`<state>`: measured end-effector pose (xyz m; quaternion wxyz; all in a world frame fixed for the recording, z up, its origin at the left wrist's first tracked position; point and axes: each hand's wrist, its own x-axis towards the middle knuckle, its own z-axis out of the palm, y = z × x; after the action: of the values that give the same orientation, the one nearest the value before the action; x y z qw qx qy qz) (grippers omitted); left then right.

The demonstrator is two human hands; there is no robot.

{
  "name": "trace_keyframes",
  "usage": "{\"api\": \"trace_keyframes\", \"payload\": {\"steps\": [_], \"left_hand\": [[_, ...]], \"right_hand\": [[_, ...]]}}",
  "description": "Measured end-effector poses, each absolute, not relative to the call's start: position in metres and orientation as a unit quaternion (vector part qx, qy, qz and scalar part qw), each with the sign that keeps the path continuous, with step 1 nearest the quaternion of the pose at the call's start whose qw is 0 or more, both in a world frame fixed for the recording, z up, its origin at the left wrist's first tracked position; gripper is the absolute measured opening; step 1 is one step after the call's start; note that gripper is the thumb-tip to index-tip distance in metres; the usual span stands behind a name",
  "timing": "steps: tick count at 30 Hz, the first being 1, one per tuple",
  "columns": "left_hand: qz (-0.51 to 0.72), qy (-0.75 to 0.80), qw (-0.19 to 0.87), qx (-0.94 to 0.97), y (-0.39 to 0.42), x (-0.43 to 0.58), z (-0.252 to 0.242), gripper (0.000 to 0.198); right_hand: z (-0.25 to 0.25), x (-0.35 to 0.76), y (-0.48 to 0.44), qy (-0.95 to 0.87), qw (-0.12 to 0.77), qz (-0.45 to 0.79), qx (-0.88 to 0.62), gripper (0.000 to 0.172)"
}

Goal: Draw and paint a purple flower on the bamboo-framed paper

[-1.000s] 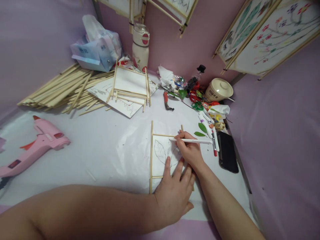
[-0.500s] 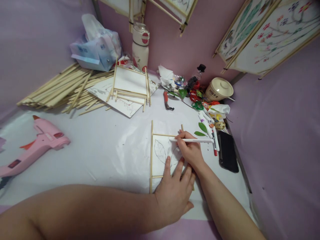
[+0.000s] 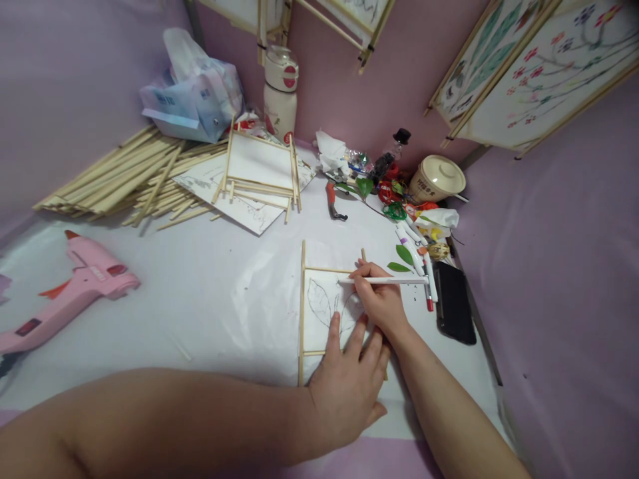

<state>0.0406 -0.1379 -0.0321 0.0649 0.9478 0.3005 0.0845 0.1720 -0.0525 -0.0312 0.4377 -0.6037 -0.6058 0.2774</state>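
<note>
A small paper panel in a wooden stick frame [image 3: 302,306] lies on the white table, with leaf outlines [image 3: 319,303] drawn on it. My right hand [image 3: 380,299] pinches a white pen [image 3: 394,281], which lies nearly level with its tip at the drawing. Flat on the panel's near edge rests my left hand [image 3: 347,386], fingers stretched out, pinning the paper. My left forearm crosses the bottom of the view.
A pink glue gun [image 3: 64,293] lies at the left. Wooden sticks [image 3: 124,176] and framed panels [image 3: 259,166] are piled at the back. Markers [image 3: 417,249], green leaves [image 3: 403,256], a black phone [image 3: 453,303], a lidded pot [image 3: 437,178] and a bottle [image 3: 280,93] crowd the right and back.
</note>
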Motion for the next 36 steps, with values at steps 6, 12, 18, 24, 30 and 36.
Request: {"api": "trace_keyframes", "payload": {"steps": [6,12,18,24,30,36], "left_hand": [[0.082,0.302,0.075,0.947,-0.1376,0.0416,-0.0320,0.073],[0.085,0.301,0.069,0.947,-0.1380,0.0421,-0.0330,0.074],[0.087,0.302,0.066,0.947,-0.1387,0.0416,-0.0334,0.072],[0.086,0.300,0.070,0.947,-0.1378,0.0416,-0.0325,0.073],[0.085,0.300,0.080,0.947,-0.1380,0.0417,-0.0318,0.074],[0.086,0.300,0.082,0.947,-0.1377,0.0415,-0.0329,0.073]], "right_hand": [[-0.0316,0.1710,-0.0516,-0.609,0.435,0.276,-0.603,0.011],[-0.0335,0.1717,-0.0502,-0.616,0.427,0.272,-0.603,0.012],[-0.0308,0.1719,-0.0509,-0.624,0.415,0.269,-0.605,0.014],[-0.0297,0.1712,-0.0511,-0.632,0.421,0.266,-0.594,0.014],[-0.0292,0.1711,-0.0516,-0.627,0.423,0.268,-0.597,0.014],[-0.0317,0.1738,-0.0525,-0.584,0.449,0.285,-0.613,0.012]]}}
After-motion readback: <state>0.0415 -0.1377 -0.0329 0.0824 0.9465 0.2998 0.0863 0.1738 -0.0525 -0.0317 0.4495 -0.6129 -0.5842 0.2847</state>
